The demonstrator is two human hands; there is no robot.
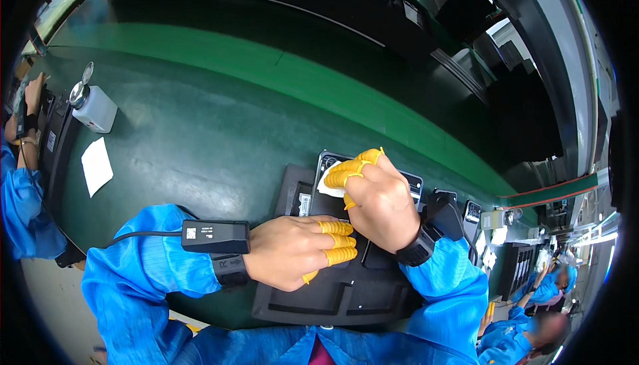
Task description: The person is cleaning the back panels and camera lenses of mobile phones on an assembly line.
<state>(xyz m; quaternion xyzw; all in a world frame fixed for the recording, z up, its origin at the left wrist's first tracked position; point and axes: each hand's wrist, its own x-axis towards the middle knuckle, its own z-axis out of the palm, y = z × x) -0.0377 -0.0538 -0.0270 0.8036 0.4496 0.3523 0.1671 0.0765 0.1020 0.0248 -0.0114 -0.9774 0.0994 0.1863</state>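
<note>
Yellow finger cots cover several fingers of both my hands. My right hand (381,202) pinches a folded white wipe (327,182) against a dark, flat, phone-like device (325,204) with a shiny rim and round lens rings at its upper left corner. My left hand (293,250) lies palm down beside the device's lower edge, fingers stretched to the right across a black compartmented tray (299,304). The device rests over the tray's far part. Much of its surface, and what lies under my left fingers, is hidden by my hands.
A white pump bottle (97,109) with a raised metal lid and a white paper sheet (98,167) are on the green table (193,132) at left. More phone-like devices (472,212) lie to the right. Co-workers in blue sit on both sides. A dark shelf runs along the back.
</note>
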